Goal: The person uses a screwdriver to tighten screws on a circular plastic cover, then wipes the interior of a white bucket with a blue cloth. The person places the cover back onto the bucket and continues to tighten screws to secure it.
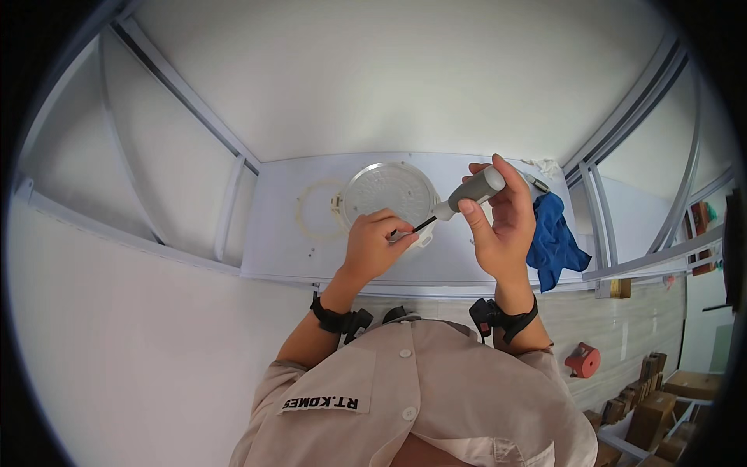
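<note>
A screwdriver [473,189] with a fat grey handle and a dark shaft is held aslant above the table, between my two hands. My right hand [506,218] holds the handle, thumb on the near side and fingers behind it. With thumb and fingertips together, my left hand [377,243] pinches the lower end of the shaft; the tip itself is hidden there. Beneath lies a round metal lid-like disc [389,191] with raised markings and a bright rim. A pale tab with an opening [424,237] sticks out at its near edge, and a yellowish latch-like part sits at its left.
A thin cream ring [299,210] lies left of the disc. Small dark bits [311,253] rest near it. On the right are a blue cloth [551,241], another tool [537,184] and crumpled white material [545,166]. Frame posts flank the table [272,257]; a red roll-like object [583,360] is on the floor.
</note>
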The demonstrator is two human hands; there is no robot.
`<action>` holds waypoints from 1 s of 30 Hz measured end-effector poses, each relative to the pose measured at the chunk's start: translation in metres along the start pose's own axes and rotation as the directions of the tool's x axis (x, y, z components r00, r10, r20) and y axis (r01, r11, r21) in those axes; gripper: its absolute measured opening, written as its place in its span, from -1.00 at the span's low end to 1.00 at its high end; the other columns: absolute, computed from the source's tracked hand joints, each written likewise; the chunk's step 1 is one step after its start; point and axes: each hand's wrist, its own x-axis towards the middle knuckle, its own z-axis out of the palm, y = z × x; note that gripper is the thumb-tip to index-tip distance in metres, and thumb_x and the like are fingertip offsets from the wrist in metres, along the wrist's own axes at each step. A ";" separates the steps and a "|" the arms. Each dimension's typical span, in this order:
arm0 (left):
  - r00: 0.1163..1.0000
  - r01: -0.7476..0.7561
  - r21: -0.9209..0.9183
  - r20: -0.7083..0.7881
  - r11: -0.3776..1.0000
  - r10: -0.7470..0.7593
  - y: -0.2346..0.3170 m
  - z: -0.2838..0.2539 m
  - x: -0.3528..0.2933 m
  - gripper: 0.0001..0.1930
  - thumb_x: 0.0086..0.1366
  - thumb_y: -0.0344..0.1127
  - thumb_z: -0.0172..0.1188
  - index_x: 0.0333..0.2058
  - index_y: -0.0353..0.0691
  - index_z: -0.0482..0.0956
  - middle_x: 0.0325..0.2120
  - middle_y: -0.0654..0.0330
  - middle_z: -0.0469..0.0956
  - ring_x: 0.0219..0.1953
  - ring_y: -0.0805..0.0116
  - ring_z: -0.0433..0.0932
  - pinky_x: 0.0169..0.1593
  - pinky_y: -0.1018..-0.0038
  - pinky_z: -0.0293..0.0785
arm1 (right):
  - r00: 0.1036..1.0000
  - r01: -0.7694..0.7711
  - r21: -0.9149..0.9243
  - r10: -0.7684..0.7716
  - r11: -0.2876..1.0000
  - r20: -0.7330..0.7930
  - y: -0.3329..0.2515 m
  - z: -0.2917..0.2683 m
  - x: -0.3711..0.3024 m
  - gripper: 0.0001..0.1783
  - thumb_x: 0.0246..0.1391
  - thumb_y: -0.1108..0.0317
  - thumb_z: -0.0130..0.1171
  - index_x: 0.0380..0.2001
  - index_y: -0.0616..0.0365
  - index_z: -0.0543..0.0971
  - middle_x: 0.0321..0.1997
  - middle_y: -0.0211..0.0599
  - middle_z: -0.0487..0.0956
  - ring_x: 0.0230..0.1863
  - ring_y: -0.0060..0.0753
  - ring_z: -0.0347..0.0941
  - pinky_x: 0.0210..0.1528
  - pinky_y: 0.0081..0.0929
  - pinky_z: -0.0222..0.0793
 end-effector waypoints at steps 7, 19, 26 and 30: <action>0.998 -0.054 0.008 -0.023 0.999 0.054 -0.004 0.003 0.005 -0.86 0.18 -0.38 0.62 -0.34 -0.23 0.82 -0.43 0.24 0.70 -0.53 0.36 0.57 -0.43 0.44 0.46 | 0.992 -0.022 0.012 0.024 1.000 -0.124 0.006 0.000 0.001 -0.22 0.29 0.54 0.50 0.50 0.29 0.39 0.24 -0.08 0.63 0.30 -0.23 0.62 0.31 -0.26 0.59; 0.999 -0.028 -0.027 -0.022 0.999 0.027 -0.002 0.004 0.000 -0.89 0.22 -0.41 0.58 -0.33 -0.28 0.82 -0.42 0.18 0.71 -0.51 0.22 0.66 -0.42 0.38 0.52 | 0.935 -0.156 0.002 0.149 0.988 -0.322 0.014 -0.003 0.003 -0.22 0.20 0.45 0.62 0.40 0.23 0.45 0.11 -0.20 0.67 0.04 -0.41 0.68 0.09 -0.38 0.69; 0.986 -0.158 0.122 -0.035 0.980 0.164 -0.006 0.004 0.000 -0.91 0.24 -0.46 0.55 -0.30 -0.32 0.82 -0.40 0.15 0.70 -0.49 0.23 0.65 -0.42 0.41 0.51 | 0.889 -0.181 -0.054 0.140 0.982 -0.435 0.026 -0.016 0.004 -0.24 0.19 0.46 0.62 0.36 0.25 0.44 0.14 -0.20 0.62 0.05 -0.39 0.67 0.02 -0.42 0.68; 0.998 -0.041 0.054 -0.046 0.998 0.043 -0.014 0.004 -0.003 -0.92 0.25 -0.41 0.54 -0.31 -0.26 0.84 -0.39 0.18 0.70 -0.44 0.19 0.65 -0.31 0.31 0.54 | 0.872 -0.149 -0.015 0.124 0.989 -0.474 0.020 -0.027 0.013 -0.24 0.19 0.48 0.61 0.36 0.28 0.42 0.14 -0.15 0.60 0.08 -0.36 0.64 0.06 -0.40 0.69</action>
